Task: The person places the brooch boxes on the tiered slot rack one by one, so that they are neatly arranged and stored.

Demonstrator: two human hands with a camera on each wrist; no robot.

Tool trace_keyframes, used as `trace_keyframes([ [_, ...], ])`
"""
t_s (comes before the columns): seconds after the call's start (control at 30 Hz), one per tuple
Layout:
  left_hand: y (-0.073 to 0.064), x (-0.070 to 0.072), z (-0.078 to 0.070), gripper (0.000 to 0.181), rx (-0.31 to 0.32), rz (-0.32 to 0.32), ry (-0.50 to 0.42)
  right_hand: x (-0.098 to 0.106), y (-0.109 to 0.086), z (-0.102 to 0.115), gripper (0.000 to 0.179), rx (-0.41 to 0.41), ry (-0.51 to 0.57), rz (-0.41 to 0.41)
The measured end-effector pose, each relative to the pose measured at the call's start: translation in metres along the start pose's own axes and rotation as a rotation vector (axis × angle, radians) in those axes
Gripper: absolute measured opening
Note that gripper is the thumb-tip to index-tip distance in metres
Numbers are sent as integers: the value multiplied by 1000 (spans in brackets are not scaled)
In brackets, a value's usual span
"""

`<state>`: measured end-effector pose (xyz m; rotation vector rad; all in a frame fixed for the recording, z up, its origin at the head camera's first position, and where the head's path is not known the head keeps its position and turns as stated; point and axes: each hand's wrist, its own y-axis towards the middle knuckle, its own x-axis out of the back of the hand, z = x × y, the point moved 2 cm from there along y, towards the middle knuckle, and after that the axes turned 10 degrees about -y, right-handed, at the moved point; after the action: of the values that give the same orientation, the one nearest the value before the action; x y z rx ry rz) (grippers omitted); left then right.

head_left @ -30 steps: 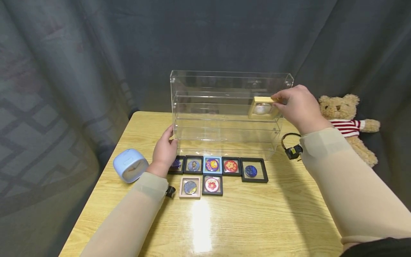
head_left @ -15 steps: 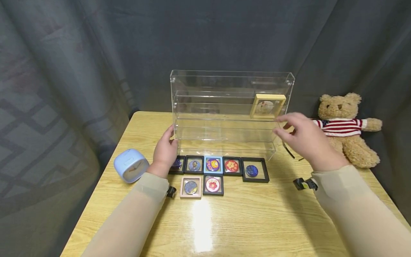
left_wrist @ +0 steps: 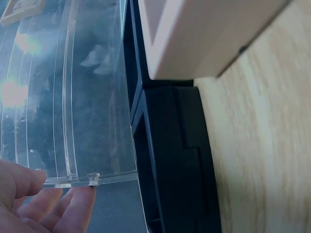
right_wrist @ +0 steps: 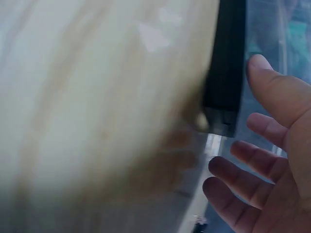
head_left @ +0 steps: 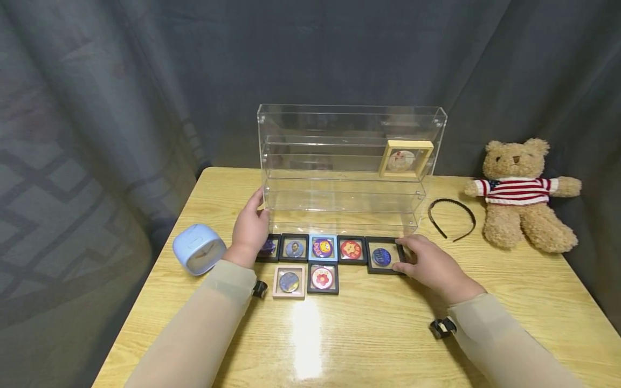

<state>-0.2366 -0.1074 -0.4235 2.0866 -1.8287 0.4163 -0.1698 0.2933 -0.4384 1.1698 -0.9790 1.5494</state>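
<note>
My left hand (head_left: 249, 229) holds the left side edge of a clear acrylic display rack (head_left: 339, 202); in the left wrist view the thumb (left_wrist: 26, 179) lies on one side of the panel and the fingers on the other. At the right end of a row, my right hand (head_left: 434, 267) reaches over a black frame (head_left: 399, 269) with a blue round badge (head_left: 381, 257). Its thumb and fingertips are right at that frame's right edge, with the fingers spread and loosely bent in the right wrist view. A yellow frame (head_left: 409, 144) stands on an upper shelf of the rack, at the right.
Several framed badges lie before the rack, among them a light blue frame (head_left: 323, 261), a pink frame (head_left: 276, 283) and a black frame with a flower badge (head_left: 322, 278). A blue clock (head_left: 196, 245) stands left. A headband (head_left: 463, 207) and teddy bear (head_left: 516, 161) are right.
My right hand has let go of the yellow frame, which stays on the shelf, and has come down toward me to the black frame. The left hand keeps its hold on the rack.
</note>
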Motion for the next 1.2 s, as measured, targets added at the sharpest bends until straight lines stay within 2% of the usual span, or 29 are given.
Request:
trace_keyframes([
  [0.13,-1,0,0,59,0,7,6,-4,2,-4,78,-3,39,44],
  [0.27,0,0,1,59,-4,3,19,-1,4,-6,88,48,79,107],
  [0.4,0,1,2,59,-1,8,20,4,6,-2,94,86,64,176],
  [0.57,0,1,2,59,8,14,16,5,9,1,96,71,31,217],
  [0.63,0,0,1,59,10,13,16,4,9,2,91,75,20,208],
  [0.83,-1,0,1,59,13,23,6,0,7,1,61,99,11,150],
  [0.93,-1,0,1,60,13,23,2,0,5,0,55,100,14,133],
  [1.07,-2,0,1,60,13,15,7,3,2,1,48,79,33,134],
  [1.2,-2,1,0,60,11,10,7,11,-1,3,34,51,69,116],
])
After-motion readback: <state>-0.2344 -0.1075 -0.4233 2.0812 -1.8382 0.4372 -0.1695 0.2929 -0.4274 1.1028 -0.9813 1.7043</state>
